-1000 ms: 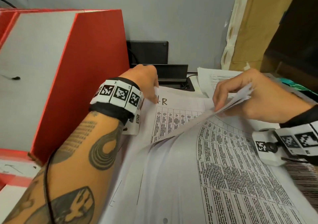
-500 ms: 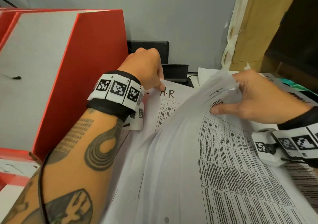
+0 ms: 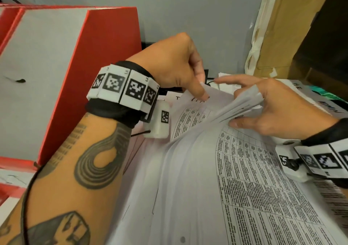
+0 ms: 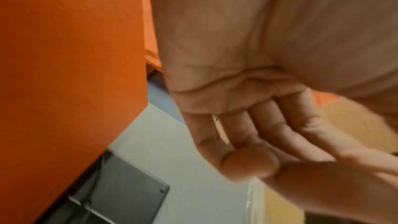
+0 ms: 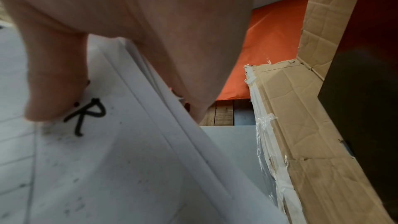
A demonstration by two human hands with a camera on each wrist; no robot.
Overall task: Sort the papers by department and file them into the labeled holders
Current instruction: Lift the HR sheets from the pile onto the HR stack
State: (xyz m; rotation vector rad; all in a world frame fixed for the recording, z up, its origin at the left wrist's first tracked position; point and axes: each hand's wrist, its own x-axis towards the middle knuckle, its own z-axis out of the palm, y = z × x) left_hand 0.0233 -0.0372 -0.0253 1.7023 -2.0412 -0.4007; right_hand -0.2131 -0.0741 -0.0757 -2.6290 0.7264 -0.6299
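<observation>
Right hand (image 3: 278, 111) pinches the papers' (image 3: 235, 178) far corners, left hand (image 3: 180, 65) loosely curled, thumb pressing; thin, floppy sheets likely slip apart unless gripped at the edge.

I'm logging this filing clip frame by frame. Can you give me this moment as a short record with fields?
activity: leafing through a stack of papers
right hand: grips the lifted top corners of several sheets
left hand: fingers curled, fingertips on a sheet near its top edge
visible marking: handwritten "R" on a sheet
holder: red holder left of the stack
</observation>
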